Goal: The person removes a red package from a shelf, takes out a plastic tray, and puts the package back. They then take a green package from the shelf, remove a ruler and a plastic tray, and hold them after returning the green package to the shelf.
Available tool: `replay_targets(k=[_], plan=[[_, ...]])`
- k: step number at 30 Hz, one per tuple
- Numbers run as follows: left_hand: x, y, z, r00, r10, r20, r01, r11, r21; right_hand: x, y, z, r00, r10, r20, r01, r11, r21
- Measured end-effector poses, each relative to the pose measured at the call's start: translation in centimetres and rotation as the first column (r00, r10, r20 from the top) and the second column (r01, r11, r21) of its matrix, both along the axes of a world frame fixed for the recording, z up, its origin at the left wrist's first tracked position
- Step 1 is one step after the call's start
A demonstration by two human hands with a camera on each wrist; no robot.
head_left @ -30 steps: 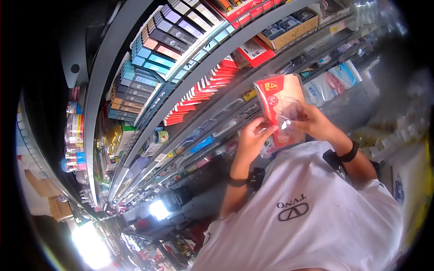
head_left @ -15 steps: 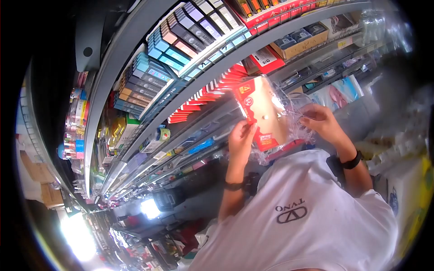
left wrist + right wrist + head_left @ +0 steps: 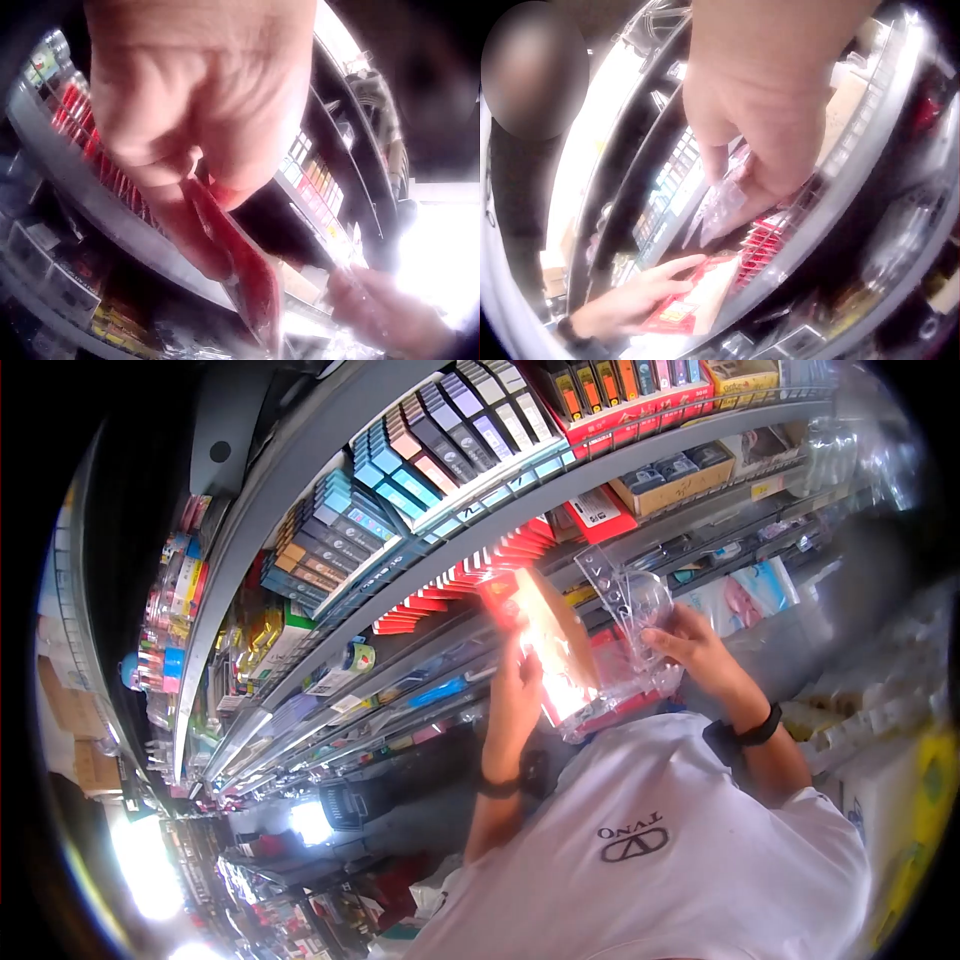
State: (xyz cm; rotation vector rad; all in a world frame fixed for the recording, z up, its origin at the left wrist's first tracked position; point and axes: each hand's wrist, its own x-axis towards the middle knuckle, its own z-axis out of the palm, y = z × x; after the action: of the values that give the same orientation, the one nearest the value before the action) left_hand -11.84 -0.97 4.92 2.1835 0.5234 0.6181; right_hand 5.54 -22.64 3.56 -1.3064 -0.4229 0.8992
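Observation:
In the head view my left hand [image 3: 515, 695] grips the lower left edge of a red and tan flat packet [image 3: 545, 640], which stands tilted with glare across its face. The left wrist view shows the fingers and thumb of my left hand [image 3: 202, 127] pinching the red packet [image 3: 244, 274] edge-on. To the right, my right hand [image 3: 708, 660] pinches a clear plastic piece [image 3: 640, 605] with a rounded end and a strip. In the right wrist view that transparent piece [image 3: 724, 214] hangs from the fingers of my right hand [image 3: 757, 135], above the packet [image 3: 697, 296].
Shelves [image 3: 400, 550] curve across the upper left, with rows of small boxes [image 3: 450, 435]. Red packets [image 3: 465, 585] are lined up on the tier below, near an open carton [image 3: 675, 480]. Hanging plastic goods [image 3: 765, 590] are at the right, behind my right hand.
My left hand and the packet have moved left, away from my right hand. The clear piece, earlier over or close against the packet, now stands apart in my right hand. The view has shifted slightly.

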Motion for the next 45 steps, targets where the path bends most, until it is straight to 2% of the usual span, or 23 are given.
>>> replay_targets(k=[2,5,8,9,12,15,18,21,25,28,31,34,35,38,39,42,43,45], plan=[[0.2,-0.4,0.8,0.997,-0.080,-0.020,0.078,0.993,-0.085,-0.4,0.8,-1.2,0.999,0.004,-0.034,-0.002,0.998,0.059],[0.4,-0.7,0.3,0.984,-0.177,0.008,0.175,0.960,-0.217,-1.6,2.1,0.2,0.986,0.030,-0.162,-0.012,0.994,0.106],[0.8,-1.5,0.4,0.980,-0.160,0.122,0.189,0.938,-0.290,-2.2,2.9,0.1,0.991,0.025,-0.133,-0.016,0.998,0.065],[0.7,-1.3,0.2,0.976,-0.171,0.135,0.202,0.945,-0.256,-2.3,3.2,0.1,0.992,0.035,-0.117,-0.026,0.997,0.076],[0.0,-1.4,0.8,0.984,-0.070,0.166,0.131,0.911,-0.391,-2.6,3.8,1.3,0.995,0.002,-0.104,0.002,0.999,0.046],[-1.2,-0.8,0.8,0.985,-0.111,0.133,0.164,0.848,-0.504,-3.1,4.6,1.4,0.996,-0.033,-0.077,0.041,0.994,0.101],[-1.7,-0.6,0.1,0.969,-0.133,0.209,0.226,0.819,-0.527,-3.9,5.5,1.0,0.995,-0.043,-0.090,0.051,0.995,0.090],[-2.3,-0.2,-0.4,0.980,-0.140,0.139,0.194,0.807,-0.558,-5.1,7.0,0.7,0.996,-0.088,0.013,0.087,0.995,0.055],[-2.7,0.7,-2.4,0.973,-0.166,0.162,0.206,0.939,-0.275,-6.9,8.6,1.1,0.997,-0.063,0.033,0.063,0.998,0.002],[-3.6,1.3,-2.0,0.991,-0.081,0.104,0.109,0.948,-0.298,-8.0,9.4,0.7,0.998,-0.039,0.040,0.040,0.999,-0.006],[-4.4,2.4,-2.3,0.985,-0.071,0.160,0.120,0.939,-0.321,-9.5,10.3,1.5,0.998,-0.049,-0.042,0.050,0.998,0.042],[-5.7,3.3,-1.3,0.997,-0.023,0.069,0.058,0.828,-0.558,-10.4,11.0,1.4,0.994,-0.061,-0.088,0.064,0.997,0.040],[-5.8,4.0,-3.6,0.990,-0.040,0.136,0.105,0.851,-0.514,-10.4,11.0,1.1,0.995,-0.067,-0.073,0.070,0.997,0.041],[-6.7,5.2,-3.1,0.997,0.023,0.072,0.021,0.831,-0.556,-10.1,11.0,1.4,0.992,-0.087,-0.093,0.086,0.996,-0.008],[-6.9,5.3,-3.0,0.987,0.032,0.155,0.090,0.694,-0.714,-10.3,11.0,1.8,0.990,-0.108,-0.089,0.108,0.994,-0.011],[-7.8,6.4,-1.8,0.994,-0.098,0.047,0.107,0.801,-0.589,-10.9,11.5,1.4,0.994,-0.111,0.017,0.111,0.993,-0.036],[-7.3,6.1,-3.7,0.979,-0.071,0.192,0.151,0.881,-0.447,-10.9,11.4,0.4,0.992,-0.088,0.085,0.095,0.993,-0.075],[-7.7,6.5,-3.1,0.982,-0.161,0.103,0.190,0.887,-0.422,-11.4,11.9,0.3,0.983,-0.062,0.174,0.086,0.987,-0.137]])
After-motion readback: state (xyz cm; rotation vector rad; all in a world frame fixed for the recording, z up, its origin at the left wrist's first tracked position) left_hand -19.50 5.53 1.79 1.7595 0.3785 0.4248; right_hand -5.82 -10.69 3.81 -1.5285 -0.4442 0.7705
